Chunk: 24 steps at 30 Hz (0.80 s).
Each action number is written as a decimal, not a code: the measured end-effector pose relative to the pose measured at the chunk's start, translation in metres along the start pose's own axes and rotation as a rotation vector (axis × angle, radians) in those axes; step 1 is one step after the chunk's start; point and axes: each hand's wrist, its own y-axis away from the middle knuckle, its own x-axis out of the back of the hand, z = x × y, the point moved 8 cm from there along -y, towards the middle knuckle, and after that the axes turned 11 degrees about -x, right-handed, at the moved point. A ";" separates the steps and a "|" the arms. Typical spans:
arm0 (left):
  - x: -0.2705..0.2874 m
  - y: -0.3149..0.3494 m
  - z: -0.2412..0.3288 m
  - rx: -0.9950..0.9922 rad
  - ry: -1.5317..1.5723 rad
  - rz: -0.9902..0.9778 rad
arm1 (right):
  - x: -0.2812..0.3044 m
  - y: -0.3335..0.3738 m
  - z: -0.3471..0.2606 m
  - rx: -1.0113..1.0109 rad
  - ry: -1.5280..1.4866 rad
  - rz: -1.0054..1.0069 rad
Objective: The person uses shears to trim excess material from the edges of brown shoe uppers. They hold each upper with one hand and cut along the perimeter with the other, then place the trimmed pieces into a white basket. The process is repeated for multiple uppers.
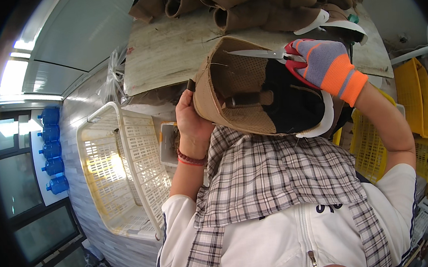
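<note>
A brown boot upper (pixel 250 89) with a white sole edge is held up over the counter (pixel 168 52). The left hand (pixel 190 118), at its 9 o'clock, has its fingers wrapped around the rim. At 1 o'clock, the gloved right hand (pixel 326 63) grips scissors (pixel 268 54), blades apart at the upper's top edge. More brown uppers (pixel 244 5) are piled at 12 o'clock, and a white crate (pixel 122 164) stands at 8 o'clock.

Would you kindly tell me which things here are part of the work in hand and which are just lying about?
In use: brown shoe upper, scissors, left hand, gloved right hand.

Lying about: pile of shoe uppers, white crate, yellow crates, blue water bottles.
</note>
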 end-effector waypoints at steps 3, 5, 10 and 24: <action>0.007 -0.006 0.000 0.055 0.160 -0.355 | 0.001 0.001 -0.006 0.064 0.118 0.035; 0.005 -0.003 0.001 0.037 0.104 -0.223 | 0.004 -0.004 -0.004 -0.018 0.278 -0.039; 0.010 0.007 0.010 0.051 0.104 -0.142 | 0.021 0.002 0.028 -0.043 0.000 0.206; 0.040 0.042 0.014 0.302 -0.126 -0.230 | 0.002 0.052 -0.043 0.124 0.189 -0.149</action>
